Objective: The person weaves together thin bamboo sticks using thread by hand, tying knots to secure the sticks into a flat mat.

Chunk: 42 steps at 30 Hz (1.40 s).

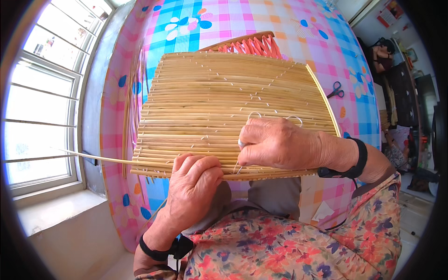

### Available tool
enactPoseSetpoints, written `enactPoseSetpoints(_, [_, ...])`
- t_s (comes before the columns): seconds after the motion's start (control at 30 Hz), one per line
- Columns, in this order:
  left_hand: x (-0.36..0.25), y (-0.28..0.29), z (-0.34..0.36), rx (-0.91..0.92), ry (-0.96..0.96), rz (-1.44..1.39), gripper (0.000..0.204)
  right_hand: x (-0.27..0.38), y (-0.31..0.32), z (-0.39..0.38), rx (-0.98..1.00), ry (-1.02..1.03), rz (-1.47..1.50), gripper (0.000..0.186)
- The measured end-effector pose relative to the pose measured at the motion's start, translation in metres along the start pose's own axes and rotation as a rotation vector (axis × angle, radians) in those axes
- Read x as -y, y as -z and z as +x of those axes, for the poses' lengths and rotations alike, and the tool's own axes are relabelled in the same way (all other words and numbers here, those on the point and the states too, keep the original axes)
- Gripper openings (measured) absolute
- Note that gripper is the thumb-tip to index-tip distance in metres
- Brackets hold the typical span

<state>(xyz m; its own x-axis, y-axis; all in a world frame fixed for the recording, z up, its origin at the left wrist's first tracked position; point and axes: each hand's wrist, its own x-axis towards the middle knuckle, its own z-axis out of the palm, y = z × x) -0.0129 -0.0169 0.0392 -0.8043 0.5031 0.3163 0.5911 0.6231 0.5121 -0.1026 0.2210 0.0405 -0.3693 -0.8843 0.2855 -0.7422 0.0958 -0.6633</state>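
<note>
A mat of slim tan reed sticks (196, 107), stitched together with white thread, lies across my lap. My left hand (193, 182) is closed over its near edge, the fingers curled on top of the last sticks. One long pale stick (109, 159) runs out from that edge to the left, well past the others. Just right of it, my right hand (282, 142) is closed in a pinch on white thread (295, 117), which loops up behind the knuckles and also runs down to the near edge. Whether a needle is between those fingertips is hidden.
A bed with a checked, flowered sheet (228, 23) spreads beyond the mat. Behind the mat's far edge is a wooden-rimmed piece with pink-red lacing (252, 46). Dark-handled scissors (336, 90) lie at right. Loose long reeds (128, 116) lie at left, near a barred window (42, 112).
</note>
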Motion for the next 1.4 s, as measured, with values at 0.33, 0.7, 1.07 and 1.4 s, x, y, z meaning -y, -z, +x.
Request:
enactPoseSetpoints(0.33, [-0.002, 0.003, -0.002, 0.019, 0.022, -0.008, 0.028, -0.014, -0.004, 0.003, 0.109, 0.075, 0.039, 0.007])
enactPoseSetpoints(0.7, [-0.003, 0.001, -0.005, -0.007, 0.014, 0.014, 0.023, -0.012, 0.003, 0.005, 0.192, 0.082, 0.060, 0.015])
enactPoseSetpoints(1.07, [-0.004, 0.002, -0.006, -0.006, 0.003, 0.015, 0.024, -0.006, 0.009, 0.010, 0.262, 0.117, -0.022, 0.022])
enactPoseSetpoints(1.4, [-0.004, 0.001, -0.008, -0.019, -0.009, 0.023, 0.023, -0.006, 0.008, 0.010, 0.281, 0.097, 0.039, 0.023])
